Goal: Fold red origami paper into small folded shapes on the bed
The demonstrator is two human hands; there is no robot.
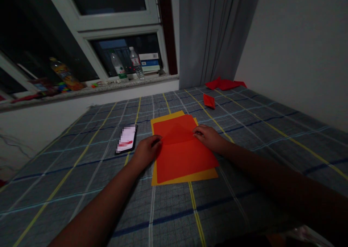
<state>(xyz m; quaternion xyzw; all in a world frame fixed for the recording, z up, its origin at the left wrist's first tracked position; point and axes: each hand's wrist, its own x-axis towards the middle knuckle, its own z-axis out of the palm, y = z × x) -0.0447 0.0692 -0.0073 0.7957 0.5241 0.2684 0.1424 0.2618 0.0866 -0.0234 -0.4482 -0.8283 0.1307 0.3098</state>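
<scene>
A red sheet of paper (pixel 185 160) lies over a yellow sheet (pixel 202 176), whose edges show at the top and bottom. A crease or bend runs across the middle of the red sheet. At its left edge my left hand (pixel 148 148) pinches the paper between thumb and fingers. Opposite, my right hand (pixel 208 136) pinches the right edge at about the same height. Left of the paper, close to my left hand, lies a phone (pixel 127 139) with its screen lit.
Folded red paper pieces (pixel 225 84) and a smaller one (pixel 209 101) lie toward the back of the plaid cloth (pixel 89 167). Bottles (pixel 119 66) and stacked books (pixel 150 62) stand on the windowsill (pixel 100 90). A grey curtain (pixel 209 33) hangs behind.
</scene>
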